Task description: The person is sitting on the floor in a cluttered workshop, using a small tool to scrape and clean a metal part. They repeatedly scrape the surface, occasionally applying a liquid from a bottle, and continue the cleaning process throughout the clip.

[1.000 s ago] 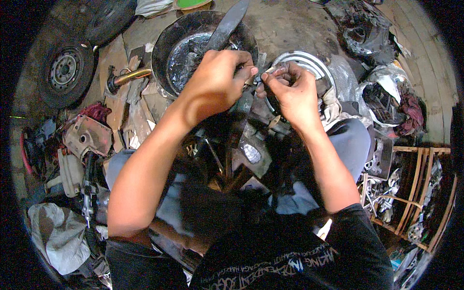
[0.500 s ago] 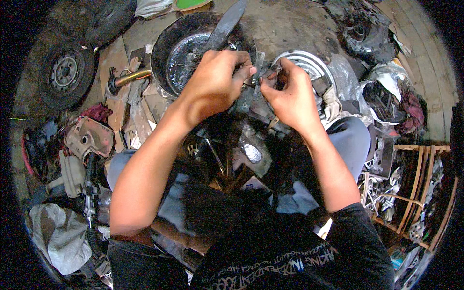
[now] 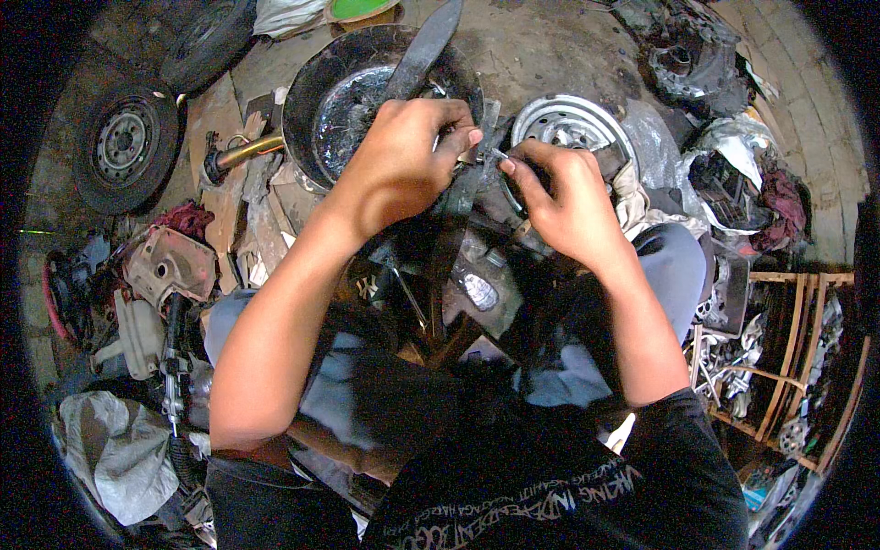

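Observation:
My left hand (image 3: 408,151) is closed, thumb against curled fingers, pinching a small metal piece (image 3: 469,158) whose kind I cannot make out. Just right of it, my right hand (image 3: 570,197) pinches a small thin grey piece (image 3: 499,154) between thumb and finger. A broad dark blade (image 3: 425,53) with a rounded tip slants up from behind my left hand over the pan (image 3: 302,87); its lower end is hidden, and I cannot tell if the hand grips it. A flat metal bar (image 3: 491,114) runs down past my left fingertips.
The black pan holds shiny scraps, and its brass-coloured handle (image 3: 252,151) points left. A white wheel rim (image 3: 600,119) lies beyond my right hand. Two tyres, one a wheel (image 3: 126,142), lie far left. Scrap parts and a wooden rack (image 3: 797,367) flank me.
My right hand has moved slightly down and right, its fingers now more extended around the small grey piece. My left hand stays nearly in place. The view has shifted slightly.

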A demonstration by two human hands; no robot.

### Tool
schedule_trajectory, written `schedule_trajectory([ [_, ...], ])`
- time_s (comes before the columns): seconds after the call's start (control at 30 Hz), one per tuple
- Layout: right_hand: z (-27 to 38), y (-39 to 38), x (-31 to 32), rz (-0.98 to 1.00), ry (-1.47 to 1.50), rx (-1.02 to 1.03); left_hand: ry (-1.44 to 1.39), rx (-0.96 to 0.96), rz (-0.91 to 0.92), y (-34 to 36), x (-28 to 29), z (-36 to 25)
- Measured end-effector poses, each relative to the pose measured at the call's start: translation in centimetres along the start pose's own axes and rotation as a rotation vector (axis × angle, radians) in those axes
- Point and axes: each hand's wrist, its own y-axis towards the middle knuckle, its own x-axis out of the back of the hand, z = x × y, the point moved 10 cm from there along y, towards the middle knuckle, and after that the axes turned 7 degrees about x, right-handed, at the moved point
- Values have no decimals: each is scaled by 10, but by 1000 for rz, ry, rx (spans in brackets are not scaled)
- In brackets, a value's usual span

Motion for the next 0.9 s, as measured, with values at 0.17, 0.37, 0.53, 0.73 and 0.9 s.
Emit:
schedule_trajectory([
  [0.17, 1, -3, -12, -127, 55, 15, 11, 15, 31, 3, -3, -2],
  [0.37, 0, -4, -19, -114, 1, 36, -9, -15, -6, 2, -2, -1],
  [0.53, 0, -3, -19, -102, -57, 9, -78, -127, -97, -2, 4, -11],
  [0.73, 3, -5, -23, -87, -80, 24, -60, -121, -111, -3, 4, -12],
  [0.9, 4, 3, -11, -195, -176, -19, -41, -117, -94, -1, 3, -13],
])
